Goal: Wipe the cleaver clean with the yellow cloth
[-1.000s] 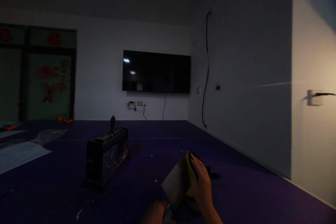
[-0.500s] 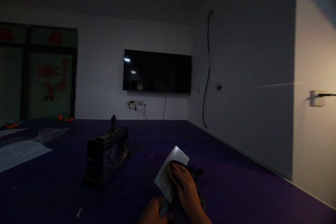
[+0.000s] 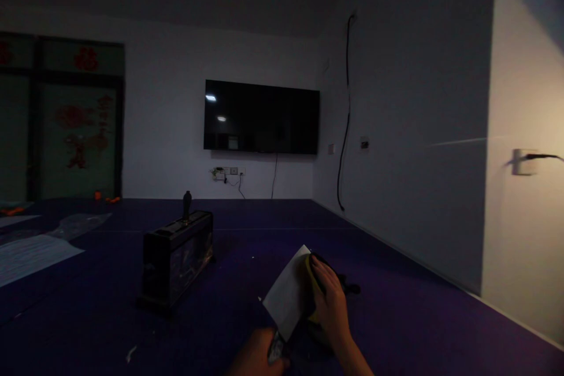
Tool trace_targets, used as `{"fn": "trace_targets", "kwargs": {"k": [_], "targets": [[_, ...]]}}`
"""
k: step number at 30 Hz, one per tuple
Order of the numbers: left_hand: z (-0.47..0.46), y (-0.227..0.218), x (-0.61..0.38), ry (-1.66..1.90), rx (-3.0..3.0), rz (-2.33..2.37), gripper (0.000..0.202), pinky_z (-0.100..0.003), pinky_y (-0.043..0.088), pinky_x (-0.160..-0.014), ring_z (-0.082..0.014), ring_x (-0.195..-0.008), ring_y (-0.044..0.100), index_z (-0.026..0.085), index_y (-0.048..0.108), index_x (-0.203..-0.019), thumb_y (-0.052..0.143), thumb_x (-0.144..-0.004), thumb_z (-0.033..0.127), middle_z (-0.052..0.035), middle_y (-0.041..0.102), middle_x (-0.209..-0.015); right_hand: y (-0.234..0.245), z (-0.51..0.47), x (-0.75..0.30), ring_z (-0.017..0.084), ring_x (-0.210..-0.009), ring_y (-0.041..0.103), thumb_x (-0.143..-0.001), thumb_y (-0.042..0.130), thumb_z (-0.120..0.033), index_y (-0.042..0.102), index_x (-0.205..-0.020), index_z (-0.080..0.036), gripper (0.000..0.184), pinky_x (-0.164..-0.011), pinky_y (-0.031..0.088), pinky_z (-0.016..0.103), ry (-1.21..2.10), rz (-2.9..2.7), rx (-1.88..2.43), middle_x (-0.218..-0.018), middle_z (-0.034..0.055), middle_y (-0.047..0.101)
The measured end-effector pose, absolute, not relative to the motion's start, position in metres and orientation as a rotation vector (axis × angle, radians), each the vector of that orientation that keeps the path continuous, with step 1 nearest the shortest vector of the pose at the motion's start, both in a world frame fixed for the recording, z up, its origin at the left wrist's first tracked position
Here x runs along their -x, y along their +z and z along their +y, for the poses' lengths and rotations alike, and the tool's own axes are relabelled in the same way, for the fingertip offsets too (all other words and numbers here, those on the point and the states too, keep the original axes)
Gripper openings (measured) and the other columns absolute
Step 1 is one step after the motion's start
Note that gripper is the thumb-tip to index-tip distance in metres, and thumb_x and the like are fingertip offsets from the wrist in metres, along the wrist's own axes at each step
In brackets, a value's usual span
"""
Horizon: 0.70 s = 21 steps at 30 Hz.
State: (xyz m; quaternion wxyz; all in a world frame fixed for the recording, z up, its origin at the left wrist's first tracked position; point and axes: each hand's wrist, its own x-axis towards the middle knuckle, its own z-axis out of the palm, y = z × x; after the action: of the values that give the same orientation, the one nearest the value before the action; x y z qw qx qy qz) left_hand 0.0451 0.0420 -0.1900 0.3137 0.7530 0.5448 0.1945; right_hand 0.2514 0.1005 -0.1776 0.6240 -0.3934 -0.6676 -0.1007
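Observation:
My left hand (image 3: pixel 254 353), low in the view, is closed around the handle of a cleaver (image 3: pixel 284 299). Its broad pale blade tilts up and to the right. My right hand (image 3: pixel 331 305) grips a dark pad with a yellow edge (image 3: pixel 309 277) at the blade's right side. Whether the pad touches the blade is hard to make out. Part of a dark object with a knob-like end (image 3: pixel 351 288) shows behind my right hand; the rest is hidden.
A black box-shaped device (image 3: pixel 176 261) with an upright knob stands left on the dark blue-purple tabletop (image 3: pixel 396 305). Papers (image 3: pixel 35 255) and clear plastic (image 3: pixel 81 224) lie far left, with small orange items (image 3: pixel 112 200) behind. A television (image 3: pixel 262 117) hangs on the wall.
The pad has shifted right across the blade, toward its edge, and is now tilted more on its side. My left hand still holds the cleaver. The view has turned slightly.

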Motion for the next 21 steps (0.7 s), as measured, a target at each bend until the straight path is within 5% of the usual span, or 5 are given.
{"fn": "trace_targets", "kwargs": {"k": [13, 16, 21], "targets": [[0.051, -0.203, -0.042, 0.737, -1.745, 1.41, 0.054, -0.031, 0.035, -0.094, -0.0229, -0.111, 0.048, 0.008, 0.047, -0.119, 0.058, -0.07, 0.028, -0.0132, 0.054, -0.119, -0.188, 0.098, -0.231, 0.023, -0.112, 0.052, -0.075, 0.044, -0.006, 0.061, -0.111, -0.023, 0.043, -0.095, 0.041, 0.046, -0.007, -1.675, 0.822, -0.118, 0.0085, 0.059], [0.056, -0.211, -0.043, 0.783, -1.605, 1.417, 0.058, -0.03, 0.042, -0.084, -0.0218, -0.098, 0.056, 0.004, 0.041, -0.122, 0.056, -0.072, 0.028, -0.0159, 0.056, -0.113, -0.189, 0.091, -0.217, 0.023, -0.111, 0.052, -0.073, 0.044, -0.004, 0.061, -0.11, -0.025, 0.045, -0.094, 0.042, 0.046, 0.086, -1.76, 0.796, -0.117, 0.0082, 0.06], [0.061, -0.222, -0.043, 0.938, -1.547, 1.314, 0.043, -0.029, 0.046, -0.074, -0.0199, -0.084, 0.061, 0.012, 0.051, -0.109, 0.059, -0.07, 0.029, -0.0095, 0.064, -0.098, -0.189, 0.08, -0.202, 0.022, -0.107, 0.055, -0.07, 0.042, 0.0, 0.061, -0.111, -0.025, 0.051, -0.093, 0.044, 0.044, 0.185, -1.876, 0.691, -0.114, 0.0087, 0.061]]}}
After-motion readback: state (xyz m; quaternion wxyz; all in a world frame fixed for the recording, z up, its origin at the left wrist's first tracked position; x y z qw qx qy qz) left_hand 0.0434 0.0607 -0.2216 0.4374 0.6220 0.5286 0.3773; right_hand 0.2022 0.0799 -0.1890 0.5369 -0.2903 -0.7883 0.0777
